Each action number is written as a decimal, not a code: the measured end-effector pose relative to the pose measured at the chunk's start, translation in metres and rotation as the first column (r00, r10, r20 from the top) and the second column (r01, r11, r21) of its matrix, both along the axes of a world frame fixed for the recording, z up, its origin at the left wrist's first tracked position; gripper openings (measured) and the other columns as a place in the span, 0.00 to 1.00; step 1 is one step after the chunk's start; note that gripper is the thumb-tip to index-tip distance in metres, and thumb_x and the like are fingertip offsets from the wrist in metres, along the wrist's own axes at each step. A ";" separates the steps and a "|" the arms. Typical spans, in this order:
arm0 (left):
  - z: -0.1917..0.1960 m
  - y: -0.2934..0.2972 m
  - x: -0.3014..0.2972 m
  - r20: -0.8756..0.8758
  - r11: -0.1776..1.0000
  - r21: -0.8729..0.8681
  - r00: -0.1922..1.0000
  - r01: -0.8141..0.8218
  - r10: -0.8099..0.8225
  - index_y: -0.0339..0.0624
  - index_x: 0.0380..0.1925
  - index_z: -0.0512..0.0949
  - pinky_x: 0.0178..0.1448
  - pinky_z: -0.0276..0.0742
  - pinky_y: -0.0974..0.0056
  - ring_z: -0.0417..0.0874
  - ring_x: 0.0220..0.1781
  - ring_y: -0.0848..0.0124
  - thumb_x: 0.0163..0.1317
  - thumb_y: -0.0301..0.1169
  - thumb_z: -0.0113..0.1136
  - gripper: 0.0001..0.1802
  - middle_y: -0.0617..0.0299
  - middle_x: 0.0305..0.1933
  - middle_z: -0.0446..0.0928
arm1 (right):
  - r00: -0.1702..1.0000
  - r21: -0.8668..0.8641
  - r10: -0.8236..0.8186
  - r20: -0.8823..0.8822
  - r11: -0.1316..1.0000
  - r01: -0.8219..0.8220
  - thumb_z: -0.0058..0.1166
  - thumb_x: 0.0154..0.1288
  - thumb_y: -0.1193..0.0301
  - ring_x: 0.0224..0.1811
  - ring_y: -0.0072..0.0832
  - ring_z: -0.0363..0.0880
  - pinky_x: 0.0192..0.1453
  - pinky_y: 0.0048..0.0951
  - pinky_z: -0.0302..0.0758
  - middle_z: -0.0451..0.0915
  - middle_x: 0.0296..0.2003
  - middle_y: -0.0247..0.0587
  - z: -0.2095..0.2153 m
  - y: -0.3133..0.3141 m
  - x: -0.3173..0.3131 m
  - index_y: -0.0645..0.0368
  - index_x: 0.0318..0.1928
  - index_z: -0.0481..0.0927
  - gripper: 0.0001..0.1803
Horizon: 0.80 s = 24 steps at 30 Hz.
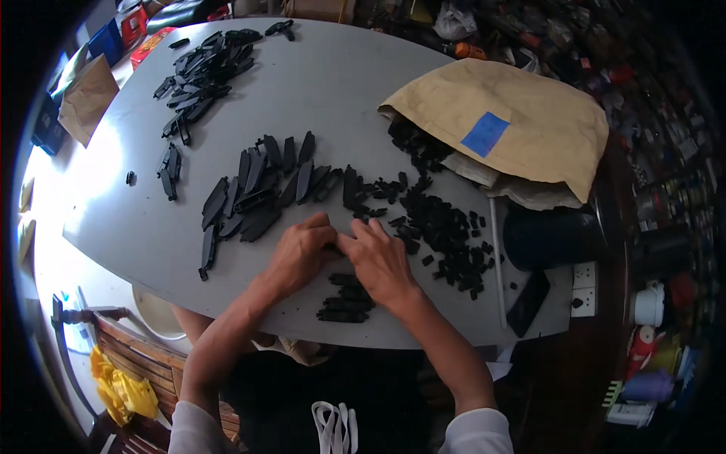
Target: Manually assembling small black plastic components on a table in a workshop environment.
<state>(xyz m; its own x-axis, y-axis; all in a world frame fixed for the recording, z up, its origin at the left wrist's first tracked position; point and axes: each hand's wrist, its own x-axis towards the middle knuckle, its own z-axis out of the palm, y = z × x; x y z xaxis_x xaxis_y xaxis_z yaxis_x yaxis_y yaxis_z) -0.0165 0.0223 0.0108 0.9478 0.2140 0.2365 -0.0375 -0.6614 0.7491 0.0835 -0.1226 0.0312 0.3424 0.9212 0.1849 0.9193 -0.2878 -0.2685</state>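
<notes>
Near the front of the grey table (pixel 325 91), my left hand (pixel 304 246) and my right hand (pixel 376 261) meet with bent fingers. Between them is a dark plastic part, mostly hidden by the fingers. Just below my hands lie several black slotted plastic pieces (pixel 344 309), stacked in a short row. Beyond my left hand spreads a group of long black plastic parts (pixel 257 178) with pointed ends. Many small black blocks (pixel 439 219) are heaped to the right of my right hand.
A tan paper sack (pixel 544 113) with blue tape lies at right, small black blocks spilling from its mouth. A black phone (pixel 528 303) and a thin pale rod (pixel 497 257) are near the right edge. Another pile of black parts (pixel 208 72) sits far left. A wooden chair (pixel 136 348) stands lower left.
</notes>
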 end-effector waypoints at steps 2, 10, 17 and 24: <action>0.002 0.003 -0.002 -0.003 1.000 -0.016 1.000 0.016 -0.016 0.37 0.29 0.79 0.40 0.73 0.55 0.78 0.37 0.52 0.42 0.22 0.66 0.11 0.53 0.32 0.73 | 0.997 0.051 0.071 0.004 0.996 -0.071 0.51 0.58 0.77 0.40 0.46 0.75 0.33 0.46 0.75 0.72 0.35 0.45 0.000 0.000 0.005 0.55 0.38 0.76 0.07; -0.003 -0.001 -0.002 0.065 0.999 -0.031 0.997 -0.035 0.037 0.37 0.29 0.79 0.38 0.73 0.56 0.78 0.35 0.54 0.39 0.21 0.69 0.13 0.55 0.32 0.73 | 0.992 0.185 -0.104 -0.065 0.976 0.115 0.57 0.59 0.73 0.37 0.44 0.79 0.38 0.41 0.76 0.74 0.31 0.46 -0.005 -0.030 0.021 0.59 0.35 0.73 0.07; 0.002 -0.005 -0.005 -0.015 1.000 -0.007 1.000 -0.018 0.018 0.39 0.32 0.77 0.40 0.73 0.56 0.77 0.39 0.54 0.43 0.22 0.69 0.14 0.55 0.37 0.72 | 0.866 -0.234 -0.481 0.136 0.834 0.500 0.58 0.60 0.73 0.41 0.48 0.78 0.42 0.44 0.76 0.74 0.38 0.51 0.012 -0.084 0.021 0.61 0.40 0.71 0.11; -0.003 0.000 -0.011 0.025 0.997 -0.076 1.000 -0.013 0.014 0.38 0.35 0.78 0.43 0.74 0.58 0.77 0.39 0.56 0.43 0.21 0.68 0.15 0.55 0.38 0.71 | 0.906 -0.330 -0.331 0.265 0.852 0.407 0.50 0.64 0.77 0.42 0.49 0.77 0.45 0.42 0.76 0.73 0.37 0.51 0.003 -0.087 0.030 0.62 0.37 0.72 0.02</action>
<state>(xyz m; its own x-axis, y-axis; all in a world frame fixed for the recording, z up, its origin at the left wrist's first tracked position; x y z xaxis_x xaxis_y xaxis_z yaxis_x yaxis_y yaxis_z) -0.0277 0.0226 0.0082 0.9386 0.2448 0.2429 -0.0484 -0.6037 0.7958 0.1133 -0.2092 0.0345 0.6638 0.7465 -0.0455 0.7468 -0.6582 0.0953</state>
